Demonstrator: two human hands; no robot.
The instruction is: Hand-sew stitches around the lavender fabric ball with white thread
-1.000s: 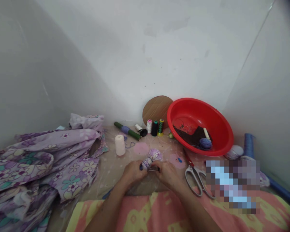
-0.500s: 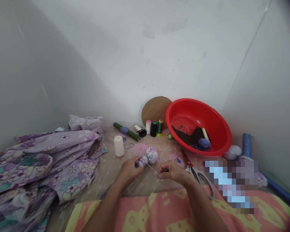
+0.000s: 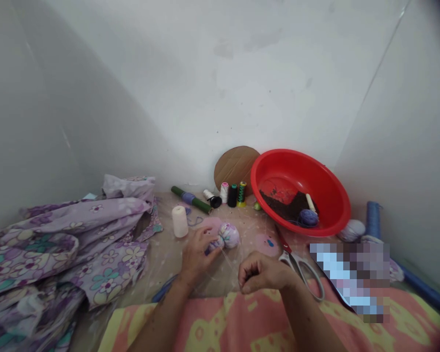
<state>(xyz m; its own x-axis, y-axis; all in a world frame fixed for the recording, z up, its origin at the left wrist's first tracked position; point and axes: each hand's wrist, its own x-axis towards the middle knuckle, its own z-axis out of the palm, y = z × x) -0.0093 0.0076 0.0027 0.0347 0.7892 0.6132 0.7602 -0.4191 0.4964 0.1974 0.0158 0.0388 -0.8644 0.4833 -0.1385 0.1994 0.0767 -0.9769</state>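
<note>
Steadily now, left hand (image 3: 200,256) pressed around a lilac floral cloth bundle (image 3: 229,235) down-left of a round red plastic basin (image 3: 297,154), right hand (image 3: 264,274) curled, fingertips pinched as if on a thin pale thread (image 3: 229,259), best kept taut.

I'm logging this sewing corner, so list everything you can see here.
Round plastic basin: one, red, back right by the wall.
Crumpled dark material: one, dark brown, in the basin.
Yarn ball: one, blue, in the basin.
Round cardboard disc: one, brown, behind the basin's left side.
Upright thread spools: three, pink, black, green-yellow, left of the basin.
Thread cone: one, cream, left of the hands.
Silver-handled scissors: one, red-bladed, right of the hands.
Floral fabric heap: one, lilac, far left.
Patterned cloth: one, pink and yellow, foreground.
Tied floral fabric bundle: one, lilac, at the left hand.
Left hand: one, on the bundle.
Right hand: one, curled, near the scissors.
</note>
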